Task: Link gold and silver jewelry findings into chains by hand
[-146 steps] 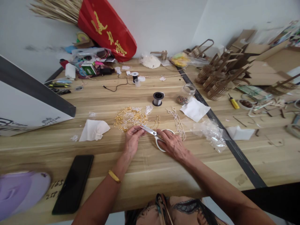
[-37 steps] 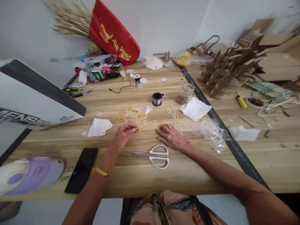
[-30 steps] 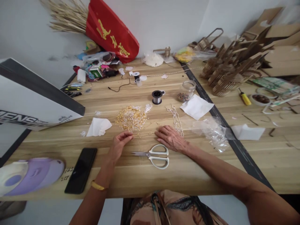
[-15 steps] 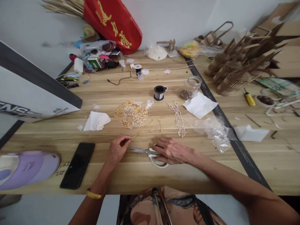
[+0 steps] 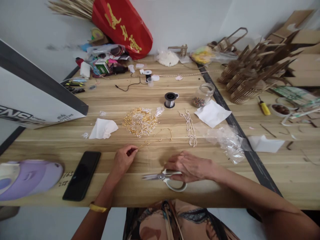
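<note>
Pinching the left end of the gold chain (image 5: 143, 145), which lies on the surface (image 5: 145, 196), my left grip (image 5: 124, 159) is closed; my right grip (image 5: 188, 165) lies over the scissors (image 5: 160, 176), clasp unclear. I'm seemingly partway: this chain lies separate, the tangle (image 5: 140, 123) on its far side doesn't. The left box (image 5: 50, 100) shows “ENS”; handwriting (image 5: 68, 174) beside the phone (image 5: 82, 176) reads “165”.

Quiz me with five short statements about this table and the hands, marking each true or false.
1. The left hand pinches a gold chain. True.
2. The right hand is on the phone. False: it is on the scissors.
3. The jar is filled to its rim. False: its contents lie in the lower part.
4. The phone lies left of the scissors. True.
5. The bracelet is on the right wrist. False: it is on the left.
</note>
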The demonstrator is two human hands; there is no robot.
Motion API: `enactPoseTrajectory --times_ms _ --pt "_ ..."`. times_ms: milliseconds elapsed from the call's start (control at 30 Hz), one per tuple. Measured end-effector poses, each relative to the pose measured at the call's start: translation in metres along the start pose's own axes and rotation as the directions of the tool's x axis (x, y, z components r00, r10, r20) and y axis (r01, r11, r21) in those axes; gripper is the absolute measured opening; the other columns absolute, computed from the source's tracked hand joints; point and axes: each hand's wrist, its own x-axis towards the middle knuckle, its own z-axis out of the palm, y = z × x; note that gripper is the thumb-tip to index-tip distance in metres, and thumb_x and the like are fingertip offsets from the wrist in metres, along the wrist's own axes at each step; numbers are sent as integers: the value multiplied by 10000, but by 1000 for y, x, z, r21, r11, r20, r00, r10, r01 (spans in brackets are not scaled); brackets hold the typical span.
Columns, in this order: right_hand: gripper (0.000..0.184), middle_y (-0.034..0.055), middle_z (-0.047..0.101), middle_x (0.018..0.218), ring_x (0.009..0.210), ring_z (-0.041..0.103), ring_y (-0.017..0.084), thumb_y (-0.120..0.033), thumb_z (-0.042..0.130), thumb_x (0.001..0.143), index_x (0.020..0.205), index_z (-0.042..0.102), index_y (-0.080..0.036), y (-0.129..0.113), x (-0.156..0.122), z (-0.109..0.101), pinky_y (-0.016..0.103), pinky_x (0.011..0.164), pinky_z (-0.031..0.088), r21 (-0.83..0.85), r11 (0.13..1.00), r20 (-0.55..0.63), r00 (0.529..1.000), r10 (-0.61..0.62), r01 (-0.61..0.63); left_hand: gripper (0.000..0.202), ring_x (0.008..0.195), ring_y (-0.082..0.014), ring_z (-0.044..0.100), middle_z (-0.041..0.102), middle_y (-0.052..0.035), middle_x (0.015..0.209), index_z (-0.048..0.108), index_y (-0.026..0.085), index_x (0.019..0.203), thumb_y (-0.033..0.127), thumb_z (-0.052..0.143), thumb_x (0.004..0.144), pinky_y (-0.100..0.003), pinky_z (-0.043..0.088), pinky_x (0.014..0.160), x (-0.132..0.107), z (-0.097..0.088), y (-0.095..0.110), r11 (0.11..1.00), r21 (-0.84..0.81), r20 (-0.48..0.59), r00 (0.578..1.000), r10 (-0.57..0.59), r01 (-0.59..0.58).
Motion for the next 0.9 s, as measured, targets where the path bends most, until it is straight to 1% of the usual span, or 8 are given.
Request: enactPoseTrajectory --times_ms 67,167,233,300,400,467,700,900 --pt "227 57 622 896 797 583 157 -341 437 930 945 601 -185 6 3 -3 264 680 444 -25 999 -19 999 -26 25 77 596 -167 578 678 -20 673 705 226 710 231 630 693 -255 418 581 -1 -1 0 1000 12 5 1000 6 -6" --pt "299 115 571 1133 1062 520 212 -358 404 942 1088 570 -157 21 11 -4 342 854 451 -115 993 -162 987 6 -25 83 617 -172 590 679 -23 687 703 222 727 234 625 704 -258 426 590 -3 -2 -2 1000 17 6 1000 10 -10" --pt "446 142 475 1301 1218 409 256 -426 426 923 1256 472 -133 33 16 0 421 996 372 -169 980 -262 963 57 -104 84 624 -172 594 679 -25 695 701 220 734 243 624 710 -258 429 593 -4 -2 -2 1000 19 1 1000 15 -15" --pt "571 143 377 1403 1297 316 288 -475 404 919 1362 351 -118 44 21 7 472 1059 295 -213 960 -312 944 111 -183 83 618 -167 590 679 -25 696 697 217 730 249 623 712 -257 430 594 -5 -2 -2 999 26 -5 1000 24 -24" --pt "660 129 280 1472 1353 233 290 -538 325 922 1430 212 -133 58 25 17 494 1080 257 -248 937 -326 932 160 -248 106 629 -162 589 680 -23 713 687 207 745 257 594 733 -257 437 606 -6 -2 0 998 66 22 1000 18 -20" --pt "676 121 244 1490 1373 199 280 -560 276 923 1443 169 -142 64 26 23 494 1090 241 -261 926 -332 926 178 -272 136 647 -159 591 680 -24 730 678 195 766 268 564 755 -258 442 620 -6 -3 0 994 112 58 998 2 -9" --pt "681 108 240 1493 1380 198 272 -577 253 919 1448 169 -157 77 21 32 489 1098 229 -257 934 -323 933 161 -250 183 672 -155 592 675 -32 747 667 176 775 300 533 774 -261 448 635 -6 -6 -2 986 164 98 995 -13 -3" --pt "648 117 267 1482 1379 205 260 -546 303 927 1435 224 -152 81 16 29 492 1097 236 -189 970 -287 953 96 -155 203 658 -158 608 686 -28 738 674 181 757 334 540 757 -263 456 624 -9 -14 -1 982 181 150 986 -71 43"
